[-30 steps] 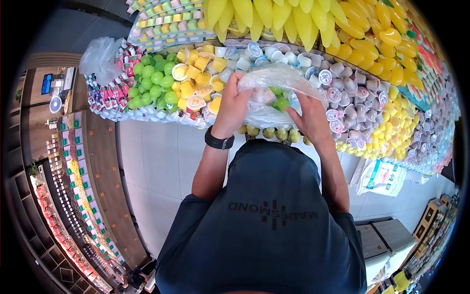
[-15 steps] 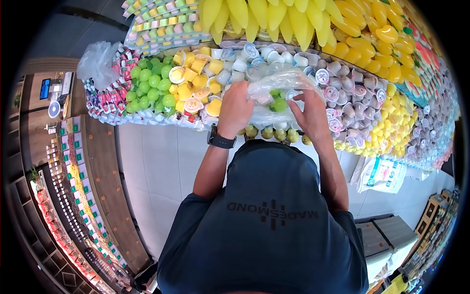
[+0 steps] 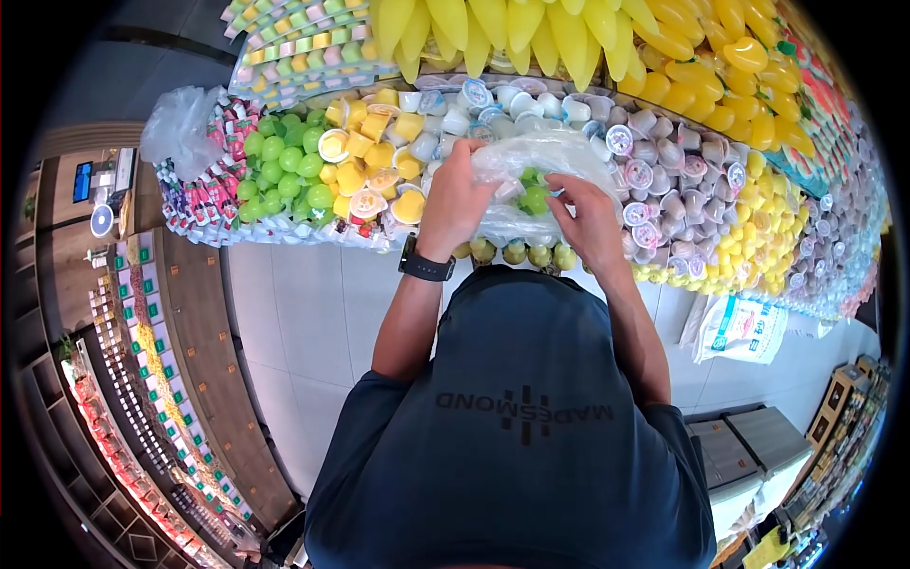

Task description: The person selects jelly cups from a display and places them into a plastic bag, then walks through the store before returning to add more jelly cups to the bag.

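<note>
Dark shirt (image 3: 521, 427): capital letters MADESMOND, upside down in view, logo of dark bars crossing word's middle. White sack (image 3: 741, 332) at right: large Chinese characters, apparently 白砂糖, last one hard to make out. Green tags (image 3: 144, 255) at left, print on cup lids (image 3: 619, 140), lit screen (image 3: 82, 182): too small to read.

spreads out as a long table (image 3: 665, 111), heaped thickly. carries, from left to right near the front, pink packets (image 3: 227, 137), round green balls (image 3: 286, 163), yellow cups (image 3: 358, 145), pale cups (image 3: 477, 93), greyish-lilac cups (image 3: 669, 161) and small yellow pieces (image 3: 764, 228). bears, farther back, coloured cube packs (image 3: 313, 47), long yellow banana-like shapes (image 3: 559, 38) and glossy mango-like ones (image 3: 749, 54). continues below as pale tiled floor (image 3: 303, 313), with a printed white sack (image 3: 737, 329) lying at right.
</note>
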